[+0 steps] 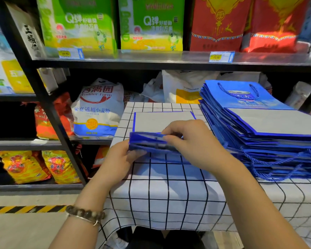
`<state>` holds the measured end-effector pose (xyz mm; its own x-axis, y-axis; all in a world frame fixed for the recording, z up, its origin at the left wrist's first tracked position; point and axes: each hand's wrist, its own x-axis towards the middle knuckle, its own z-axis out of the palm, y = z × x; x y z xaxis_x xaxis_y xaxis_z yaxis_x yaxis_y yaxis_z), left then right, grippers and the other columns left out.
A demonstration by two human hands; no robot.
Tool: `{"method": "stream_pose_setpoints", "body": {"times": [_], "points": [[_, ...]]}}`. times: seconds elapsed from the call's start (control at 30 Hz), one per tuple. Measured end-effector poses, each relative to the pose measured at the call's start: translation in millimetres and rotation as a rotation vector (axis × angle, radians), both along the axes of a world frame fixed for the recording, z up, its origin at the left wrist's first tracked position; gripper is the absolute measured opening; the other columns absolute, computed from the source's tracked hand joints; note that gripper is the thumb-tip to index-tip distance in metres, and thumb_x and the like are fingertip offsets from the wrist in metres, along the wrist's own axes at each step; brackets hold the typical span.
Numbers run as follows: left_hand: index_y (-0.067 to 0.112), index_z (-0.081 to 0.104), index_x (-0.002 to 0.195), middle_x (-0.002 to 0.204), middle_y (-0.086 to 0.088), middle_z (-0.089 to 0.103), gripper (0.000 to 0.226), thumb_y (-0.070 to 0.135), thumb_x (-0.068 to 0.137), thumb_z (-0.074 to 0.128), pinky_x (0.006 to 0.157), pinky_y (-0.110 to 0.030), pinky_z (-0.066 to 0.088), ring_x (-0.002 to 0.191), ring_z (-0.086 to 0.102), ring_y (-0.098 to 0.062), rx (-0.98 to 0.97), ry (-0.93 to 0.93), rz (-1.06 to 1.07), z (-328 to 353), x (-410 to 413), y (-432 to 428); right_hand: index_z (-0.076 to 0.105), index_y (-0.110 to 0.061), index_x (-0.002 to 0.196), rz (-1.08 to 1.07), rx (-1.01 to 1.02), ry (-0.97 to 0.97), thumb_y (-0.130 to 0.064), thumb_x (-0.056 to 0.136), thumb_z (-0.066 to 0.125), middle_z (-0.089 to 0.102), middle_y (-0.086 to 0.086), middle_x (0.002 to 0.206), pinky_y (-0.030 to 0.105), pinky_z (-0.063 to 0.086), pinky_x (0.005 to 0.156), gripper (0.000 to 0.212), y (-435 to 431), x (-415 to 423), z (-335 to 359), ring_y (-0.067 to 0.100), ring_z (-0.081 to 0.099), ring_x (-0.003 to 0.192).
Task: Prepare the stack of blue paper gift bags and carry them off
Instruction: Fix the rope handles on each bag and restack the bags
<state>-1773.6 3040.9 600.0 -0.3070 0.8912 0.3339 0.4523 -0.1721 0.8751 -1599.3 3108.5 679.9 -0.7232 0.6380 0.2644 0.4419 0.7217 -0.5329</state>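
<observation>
A single blue paper gift bag (160,123) lies flat on the checked tablecloth (169,194), its grey bottom panel facing up. My left hand (120,159) grips the bag's near folded edge from the left. My right hand (192,142) pinches the same blue edge from the right, fingers curled over it. A tall stack of flat blue paper gift bags (262,130) with blue rope handles rests on the table to the right, apart from both hands.
Black metal shelving (151,60) stands behind and left, loaded with green and red sacks, a white flour bag (97,108) and orange packets. Yellow-black hazard tape (25,209) marks the floor at the left.
</observation>
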Motion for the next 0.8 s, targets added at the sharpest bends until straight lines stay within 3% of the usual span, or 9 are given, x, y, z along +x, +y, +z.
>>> {"method": "stream_pose_setpoints", "body": {"times": [0.1,0.17,0.33,0.4,0.47,0.57,0.67,0.73,0.8], "points": [[0.03,0.06,0.079,0.079,0.018,0.065,0.027,0.008,0.092,0.051,0.065,-0.006,0.042,0.075,0.059,0.002,-0.005,-0.062,0.168,4.6,-1.5,2.3,0.064,-0.021,0.11,-0.1,0.331,0.094,-0.035,0.09,0.048,0.067,-0.005,0.108,0.031,0.046,0.085,0.03,0.1,15.0,6.1,0.015,0.059,0.099],[0.026,0.06,0.082,0.087,0.014,0.065,0.024,0.015,0.096,0.045,0.071,-0.014,0.045,0.08,0.058,-0.001,0.008,-0.162,0.229,7.9,-1.3,0.3,0.06,-0.019,0.117,-0.199,0.382,0.257,-0.038,0.085,0.048,0.062,-0.004,0.116,0.026,0.04,0.089,0.039,9.1,25.8,9.2,0.015,0.055,0.107],[0.023,0.06,0.082,0.087,0.009,0.064,0.022,0.023,0.097,0.044,0.068,-0.018,0.043,0.078,0.057,-0.002,0.025,-0.123,0.307,9.4,-2.6,2.8,0.041,-0.024,0.13,-0.298,0.101,0.685,-0.037,0.075,0.064,0.043,-0.016,0.126,0.007,0.033,0.095,0.061,20.9,30.7,-7.5,-0.01,0.041,0.116],[0.014,0.06,0.083,0.086,0.004,0.064,0.023,0.023,0.097,0.044,0.067,-0.016,0.045,0.076,0.057,-0.007,0.059,-0.21,0.35,15.4,-0.9,4.3,0.036,-0.033,0.127,-0.265,-0.128,0.959,-0.036,0.068,0.068,0.045,-0.019,0.125,0.007,0.039,0.092,0.067,19.0,30.5,-15.1,-0.014,0.047,0.11],[0.012,0.053,0.072,0.074,0.002,0.056,0.03,0.022,0.098,0.042,0.052,-0.007,0.04,0.064,0.05,-0.007,0.085,-0.267,0.41,24.9,-1.1,4.9,0.035,-0.032,0.128,-0.227,-0.353,1.035,-0.025,0.068,0.071,0.049,-0.016,0.124,0.012,0.046,0.087,0.071,20.8,30.0,-25.4,-0.01,0.054,0.106],[0.019,0.051,0.068,0.07,0.009,0.054,0.033,0.023,0.099,0.039,0.042,-0.005,0.036,0.06,0.05,-0.005,0.118,-0.315,0.443,41.8,-0.5,6.2,0.055,-0.029,0.11,-0.223,-0.442,0.809,-0.009,0.077,0.072,0.063,-0.015,0.106,0.009,0.05,0.071,0.042,25.5,22.0,-40.8,-0.005,0.063,0.089],[0.021,0.052,0.068,0.069,0.01,0.055,0.032,0.023,0.098,0.041,0.043,-0.01,0.04,0.057,0.056,-0.001,0.177,-0.356,0.438,57.6,1.8,4.1,0.063,-0.027,0.084,-0.305,-0.426,0.886,-0.006,0.078,0.069,0.069,-0.016,0.077,0.009,0.048,0.058,0.023,28.5,16.7,-37.7,0.004,0.065,0.071],[0.019,0.049,0.068,0.067,0.006,0.052,0.028,0.021,0.095,0.042,0.05,-0.017,0.038,0.057,0.05,-0.002,0.244,-0.284,0.435,59.8,-1.0,-3.4,0.065,-0.025,0.079,-0.307,-0.402,0.974,-0.005,0.077,0.069,0.07,-0.015,0.069,0.014,0.05,0.06,0.02,30.4,15.3,-23.7,0.004,0.065,0.068],[0.02,0.049,0.07,0.059,0.009,0.053,0.02,0.012,0.087,0.047,0.047,-0.013,0.035,0.051,0.044,0.0,0.276,-0.21,0.364,59.5,-3.5,-13.5,0.066,-0.021,0.078,-0.298,-0.374,1.037,-0.005,0.076,0.069,0.071,-0.014,0.068,0.016,0.051,0.06,0.016,31.1,14.1,-4.5,0.004,0.065,0.065]]}}
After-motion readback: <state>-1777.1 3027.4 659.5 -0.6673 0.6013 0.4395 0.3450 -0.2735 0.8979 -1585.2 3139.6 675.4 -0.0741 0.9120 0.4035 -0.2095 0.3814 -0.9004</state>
